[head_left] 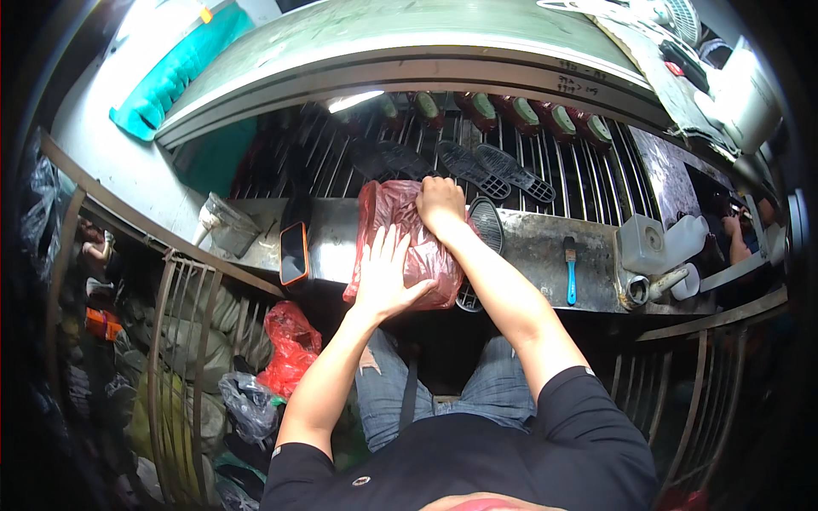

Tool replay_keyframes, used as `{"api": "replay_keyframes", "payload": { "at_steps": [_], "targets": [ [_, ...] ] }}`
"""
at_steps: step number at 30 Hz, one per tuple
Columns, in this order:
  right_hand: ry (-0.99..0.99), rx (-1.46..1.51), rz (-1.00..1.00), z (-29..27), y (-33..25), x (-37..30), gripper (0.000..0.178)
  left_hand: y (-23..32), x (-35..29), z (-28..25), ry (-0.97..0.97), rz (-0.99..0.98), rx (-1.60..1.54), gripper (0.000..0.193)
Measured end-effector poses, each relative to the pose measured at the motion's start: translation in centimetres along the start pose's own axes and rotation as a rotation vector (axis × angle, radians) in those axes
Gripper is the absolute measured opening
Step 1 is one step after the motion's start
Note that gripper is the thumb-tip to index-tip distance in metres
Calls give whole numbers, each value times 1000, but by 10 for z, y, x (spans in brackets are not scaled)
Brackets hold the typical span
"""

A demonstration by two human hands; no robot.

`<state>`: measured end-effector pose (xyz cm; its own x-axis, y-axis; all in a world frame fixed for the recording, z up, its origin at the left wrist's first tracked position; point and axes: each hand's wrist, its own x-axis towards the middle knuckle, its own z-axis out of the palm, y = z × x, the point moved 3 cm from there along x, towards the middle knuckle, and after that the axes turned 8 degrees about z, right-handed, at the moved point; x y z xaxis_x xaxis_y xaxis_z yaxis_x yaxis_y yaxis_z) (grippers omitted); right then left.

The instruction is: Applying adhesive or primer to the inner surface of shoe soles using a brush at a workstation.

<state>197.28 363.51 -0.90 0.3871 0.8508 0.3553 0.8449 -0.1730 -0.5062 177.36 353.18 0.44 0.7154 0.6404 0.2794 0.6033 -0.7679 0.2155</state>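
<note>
A bulky, translucent red plastic bag [417, 243] lies on the metal ledge in front of me; what fills it is hidden. My left hand [383, 274] rests flat on its near left part, fingers spread. At the far right corner of the bag, my right hand [441, 206] has its fingers curled in on the plastic. Beside the bag's right edge a black shoe sole [486, 223] shows, partly covered by my right forearm. More black soles lie beyond on the metal bars, among them a sole with a grid heel [515, 170].
Left of the bag lies a phone in an orange case [294, 254], near a grimy white pot [228, 226]. To the right are a blue-handled brush [571, 271] and a whitish plastic container [642, 244]. Red-wrapped shoes [518, 115] line the back under a low hood [409, 72].
</note>
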Motion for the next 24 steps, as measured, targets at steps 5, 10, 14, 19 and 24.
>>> {"api": "replay_keyframes", "payload": {
  "at_steps": [5,10,14,19,24],
  "targets": [
    [11,-54,-16,-14,0,-1,21,9,2,-5,27,16,48,114],
    [-62,-54,-77,5,4,-11,29,7,1,-12,-30,40,-28,121],
    [-154,-134,-16,2,3,-6,31,-7,-3,-19,-111,118,-182,123],
    [-279,-229,10,-10,-21,-6,32,-4,-11,-31,-157,101,-48,128],
    [-154,-227,65,4,-15,6,29,1,-6,-20,-55,138,-82,131]
  ]
}}
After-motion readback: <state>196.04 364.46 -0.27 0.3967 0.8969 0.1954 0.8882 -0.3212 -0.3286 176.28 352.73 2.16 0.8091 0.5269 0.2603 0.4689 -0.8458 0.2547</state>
